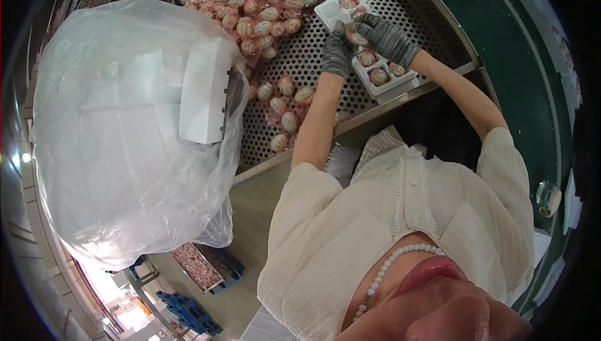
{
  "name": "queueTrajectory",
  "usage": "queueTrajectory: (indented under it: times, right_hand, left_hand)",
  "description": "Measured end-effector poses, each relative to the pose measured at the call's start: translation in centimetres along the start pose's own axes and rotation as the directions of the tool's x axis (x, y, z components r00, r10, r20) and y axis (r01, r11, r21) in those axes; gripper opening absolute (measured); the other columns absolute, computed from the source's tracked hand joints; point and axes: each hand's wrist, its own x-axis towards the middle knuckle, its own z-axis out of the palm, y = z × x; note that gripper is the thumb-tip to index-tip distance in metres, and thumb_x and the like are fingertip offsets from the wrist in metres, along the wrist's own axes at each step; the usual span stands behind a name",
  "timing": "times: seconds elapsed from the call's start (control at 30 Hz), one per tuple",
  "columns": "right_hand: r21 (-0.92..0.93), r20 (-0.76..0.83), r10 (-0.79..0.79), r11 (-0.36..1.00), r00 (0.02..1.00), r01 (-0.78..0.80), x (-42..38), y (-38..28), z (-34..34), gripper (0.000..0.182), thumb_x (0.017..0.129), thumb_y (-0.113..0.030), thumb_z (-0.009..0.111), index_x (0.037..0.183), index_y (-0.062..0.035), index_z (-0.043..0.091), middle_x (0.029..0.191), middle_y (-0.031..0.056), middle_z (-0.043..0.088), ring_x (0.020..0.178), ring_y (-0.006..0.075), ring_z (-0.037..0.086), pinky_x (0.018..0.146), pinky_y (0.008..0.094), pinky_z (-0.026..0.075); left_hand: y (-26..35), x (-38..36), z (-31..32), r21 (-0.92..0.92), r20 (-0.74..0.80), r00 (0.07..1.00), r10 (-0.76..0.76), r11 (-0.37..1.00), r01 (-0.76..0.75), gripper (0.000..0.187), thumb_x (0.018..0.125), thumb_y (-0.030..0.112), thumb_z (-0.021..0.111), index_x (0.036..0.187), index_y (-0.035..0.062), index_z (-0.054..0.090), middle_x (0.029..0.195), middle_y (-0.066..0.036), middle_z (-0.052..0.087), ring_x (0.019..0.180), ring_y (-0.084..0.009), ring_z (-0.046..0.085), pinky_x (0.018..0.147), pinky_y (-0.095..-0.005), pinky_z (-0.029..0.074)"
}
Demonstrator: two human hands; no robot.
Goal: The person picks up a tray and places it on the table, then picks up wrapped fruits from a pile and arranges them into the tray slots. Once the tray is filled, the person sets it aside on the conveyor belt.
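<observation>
A white plastic tray (377, 93) with moulded pockets lies at a slant on the perforated metal table (316, 65). Several round, pale, egg-like pieces in clear wrappers with red print sit in its pockets, such as the wrapped egg (378, 77) near its front end. My left hand (337, 51), in a grey knit glove, has its fingers closed at the tray's left rim. Across the middle of the tray reaches my right hand (387, 37), also gloved, its fingers bent around a wrapped egg (357, 38) between both hands.
A large pile of wrapped eggs (263, 0) covers the back left of the table, and a smaller group (285, 103) lies nearer. At left stands a big clear plastic bag (138, 140) of white trays. A metal rim (407, 93) edges the table; a green surface (523, 72) runs along the right.
</observation>
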Motion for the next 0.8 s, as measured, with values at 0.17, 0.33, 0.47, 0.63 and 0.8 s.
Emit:
queueTrajectory:
  times: [0.17,0.33,0.47,0.63,0.8]
  right_hand:
    - [0.378,-0.04,0.274,0.895,0.961,-0.239,-1.5,-0.6,-0.3,0.049,0.068,-0.012,0.063,0.113,-0.009,0.043,0.102,0.0108,0.048,0.087,0.0221,0.051,0.075,0.0294,0.045]
    - [0.702,0.392,0.485,0.391,0.782,-0.595,-1.3,0.9,-0.4,0.047,0.073,-0.018,0.062,0.113,-0.0051,0.041,0.1,0.0071,0.051,0.086,0.011,0.05,0.073,0.0256,0.046]
    - [0.886,0.34,0.456,0.138,0.822,-0.443,-0.8,0.2,-0.7,0.046,0.074,-0.018,0.061,0.114,-0.0072,0.043,0.104,0.0062,0.05,0.095,0.0134,0.047,0.079,0.0255,0.044]
    - [0.898,0.325,0.488,0.108,0.81,-0.426,-0.8,1.4,0.2,0.043,0.074,-0.018,0.06,0.113,-0.0071,0.044,0.104,0.0055,0.05,0.094,0.0133,0.049,0.081,0.0251,0.043]
    - [0.838,0.403,0.477,0.151,0.781,-0.525,-0.4,1.3,-1.1,0.041,0.075,-0.018,0.059,0.11,-0.0032,0.044,0.102,0.0062,0.051,0.095,0.0139,0.048,0.086,0.0273,0.039]
  left_hand:
    - [-0.2,-0.8,0.2,0.087,-0.024,0.997,0.077,0.993,-0.075,0.017,0.079,0.026,0.054,0.086,0.0102,0.052,0.077,-0.001,0.054,0.061,-0.0124,0.052,0.053,-0.0266,0.046]
    - [-0.2,-1.5,0.9,-0.056,0.183,0.965,0.19,0.981,-0.183,0.013,0.08,0.018,0.052,0.086,0.0064,0.05,0.075,-0.003,0.055,0.062,-0.0126,0.054,0.049,-0.0218,0.048]
    - [1.3,-2.7,1.1,0.314,0.054,0.978,0.199,0.927,-0.206,0.009,0.078,0.01,0.053,0.083,0.003,0.051,0.069,-0.007,0.056,0.053,-0.0149,0.054,0.047,-0.0242,0.047]
    - [0.4,-2.7,0.1,0.067,0.205,0.965,0.161,0.982,-0.178,0.01,0.078,0.009,0.052,0.086,0.0028,0.053,0.069,-0.007,0.056,0.054,-0.0159,0.054,0.046,-0.0259,0.047]
    - [-1.0,0.8,-2.0,0.376,0.206,0.956,0.21,0.885,-0.275,0.015,0.079,0.011,0.051,0.091,0.0029,0.053,0.073,-0.007,0.056,0.059,-0.0164,0.055,0.05,-0.0285,0.048]
